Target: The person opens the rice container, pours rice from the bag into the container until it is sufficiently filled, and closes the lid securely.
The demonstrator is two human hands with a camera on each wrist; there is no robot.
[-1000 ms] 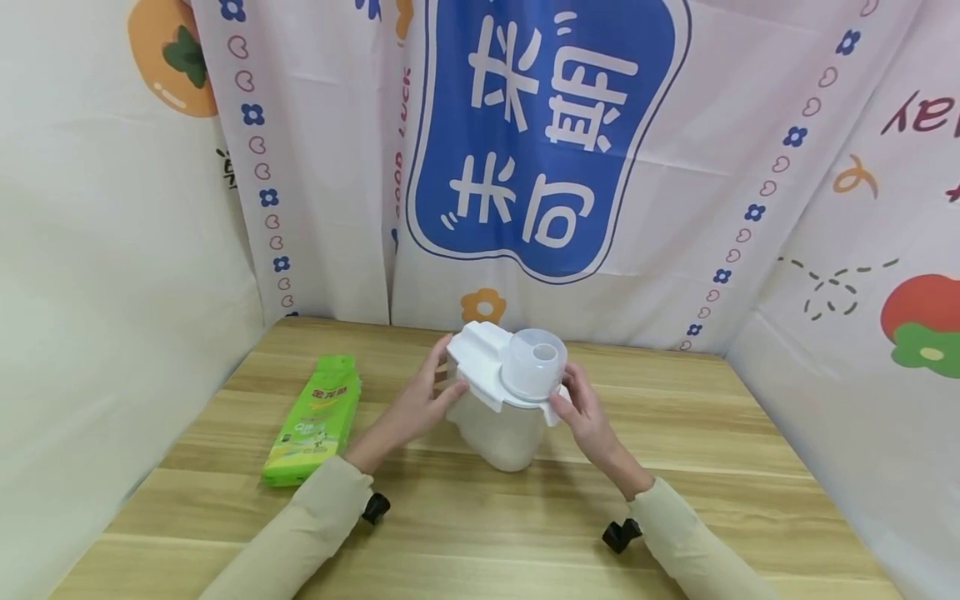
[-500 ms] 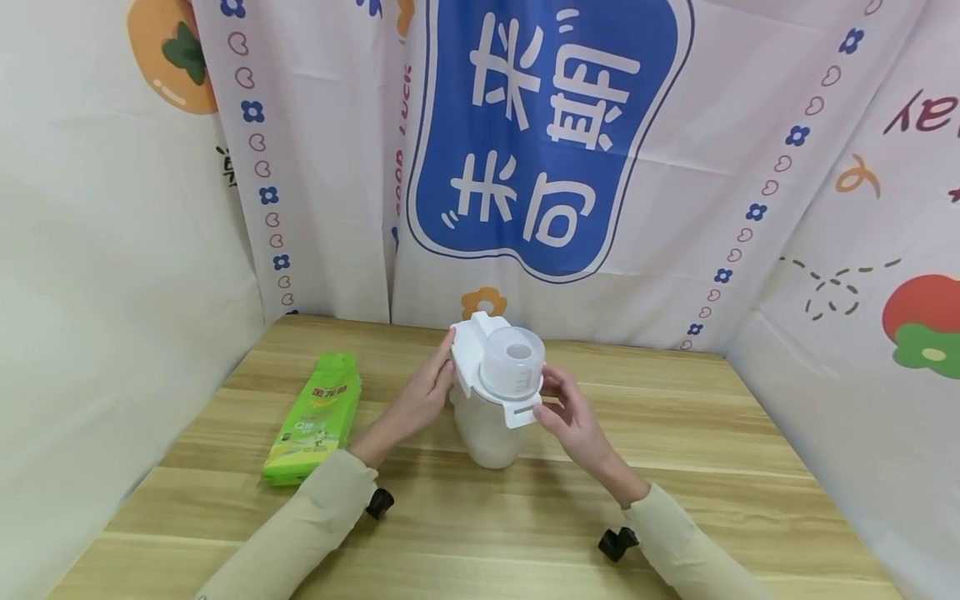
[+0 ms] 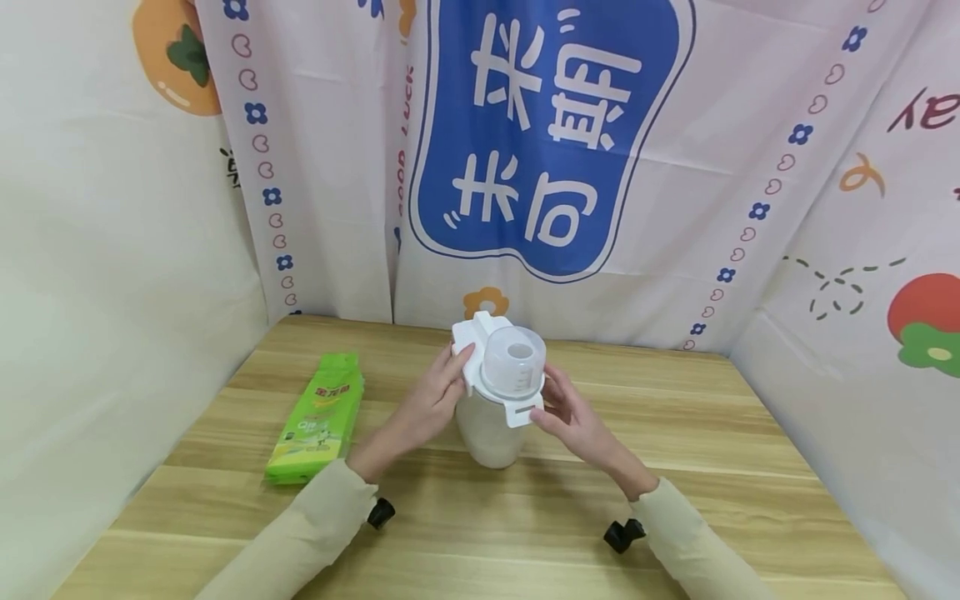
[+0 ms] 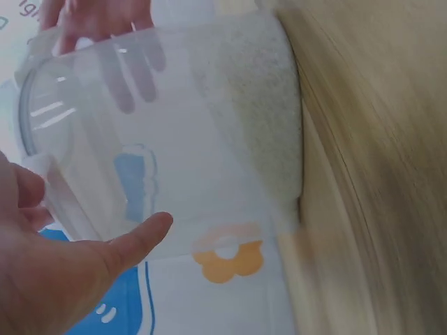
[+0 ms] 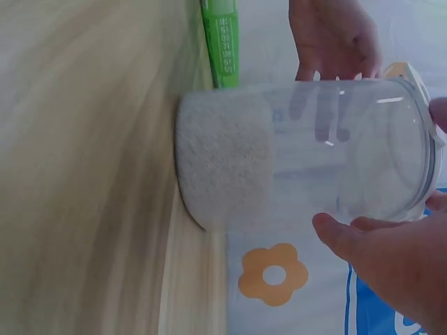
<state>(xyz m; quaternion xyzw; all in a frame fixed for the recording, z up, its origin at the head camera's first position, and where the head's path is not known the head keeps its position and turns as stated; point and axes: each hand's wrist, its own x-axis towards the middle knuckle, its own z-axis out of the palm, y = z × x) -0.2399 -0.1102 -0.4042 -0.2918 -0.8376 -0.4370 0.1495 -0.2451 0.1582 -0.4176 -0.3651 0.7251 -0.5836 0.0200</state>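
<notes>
A clear storage container [image 3: 489, 437] stands on the table with pale grains [image 5: 222, 150] in its lower part. Its white lid [image 3: 468, 335] carries a translucent measuring cup [image 3: 514, 367]. On the lid's left edge, my left hand [image 3: 429, 402] grips the container's top, with digits over the lid and along the wall. My right hand [image 3: 573, 421] holds the opposite side, its thumb at the slotted lid tab [image 3: 519, 414] and its fingers behind the wall. Both wrist views show fingers along the clear wall, and the grain surface looks sloped in the left wrist view.
A green plastic packet [image 3: 318, 421] lies on the wooden table [image 3: 480, 542], left of my left forearm. Printed white cloth [image 3: 337, 167] hangs behind the table and at both sides. Black wrist mounts [image 3: 622, 536] stick out from the sleeves.
The container has turned and shifted left, bringing its slotted tab to the front right. My left hand's digit has come up onto the lid's top; my right hand has followed leftward.
</notes>
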